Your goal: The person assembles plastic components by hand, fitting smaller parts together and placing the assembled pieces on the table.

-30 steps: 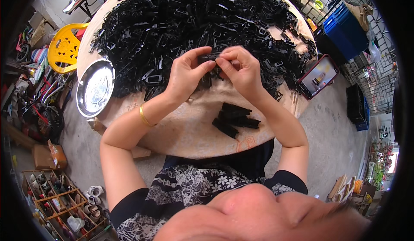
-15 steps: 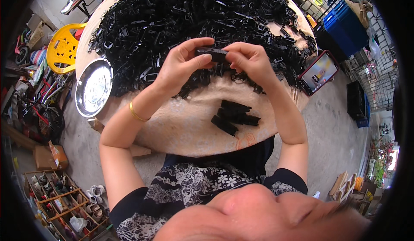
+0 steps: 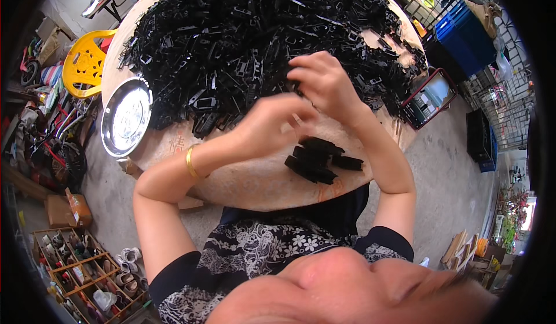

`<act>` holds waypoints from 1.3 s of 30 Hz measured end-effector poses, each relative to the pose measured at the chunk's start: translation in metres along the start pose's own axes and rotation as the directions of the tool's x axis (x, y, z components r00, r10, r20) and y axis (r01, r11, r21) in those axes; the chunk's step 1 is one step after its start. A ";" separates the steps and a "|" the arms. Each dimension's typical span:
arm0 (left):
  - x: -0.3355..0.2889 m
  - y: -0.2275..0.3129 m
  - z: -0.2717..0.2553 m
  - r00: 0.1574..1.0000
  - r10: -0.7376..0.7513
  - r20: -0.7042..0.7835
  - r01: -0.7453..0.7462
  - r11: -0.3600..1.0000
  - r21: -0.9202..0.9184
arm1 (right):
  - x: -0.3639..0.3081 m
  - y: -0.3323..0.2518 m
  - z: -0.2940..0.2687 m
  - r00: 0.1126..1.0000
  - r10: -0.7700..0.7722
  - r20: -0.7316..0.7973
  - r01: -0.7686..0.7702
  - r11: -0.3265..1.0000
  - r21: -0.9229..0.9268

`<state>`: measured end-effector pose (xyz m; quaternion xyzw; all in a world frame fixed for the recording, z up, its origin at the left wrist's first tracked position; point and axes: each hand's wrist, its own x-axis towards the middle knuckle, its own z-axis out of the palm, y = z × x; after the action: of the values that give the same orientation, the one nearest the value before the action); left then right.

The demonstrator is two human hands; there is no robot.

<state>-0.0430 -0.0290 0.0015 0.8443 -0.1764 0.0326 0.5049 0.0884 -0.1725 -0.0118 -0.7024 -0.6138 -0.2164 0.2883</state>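
Note:
My left hand (image 3: 272, 122), blurred by motion, is just above and left of a small group of black plastic parts (image 3: 315, 159) near the table's front edge. Its fingers look apart, with nothing visible between them. My right hand (image 3: 325, 85) reaches over the near edge of a large heap of black plastic parts (image 3: 249, 28). Its fingers are bent toward the heap, and whether they grip a part cannot be made out against the black. The heap covers most of the round table (image 3: 231, 188), which has a pale, patterned top.
A shiny metal dish (image 3: 127, 117) sits at the table's left edge, near a yellow stool (image 3: 87, 63). A phone (image 3: 428, 99) is at the right edge. Blue crates (image 3: 466, 37) stand beyond it. A shoe rack (image 3: 78, 266) is on the floor at lower left.
Both hands have separated from the black part they held together. The left came down toward the small group; the right turned toward the heap. The small group's parts lie differently, spreading further right.

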 end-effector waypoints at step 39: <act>0.015 -0.029 -0.031 0.861 -0.425 -0.278 0.225 0.810 -0.542 | -0.011 -0.020 -0.006 0.851 0.379 0.364 -0.318 0.923 -0.218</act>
<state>-0.0156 0.0063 -0.0036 0.6819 0.0746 0.0637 0.7249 0.0668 -0.1832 -0.0120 -0.8509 -0.5036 -0.0582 0.1379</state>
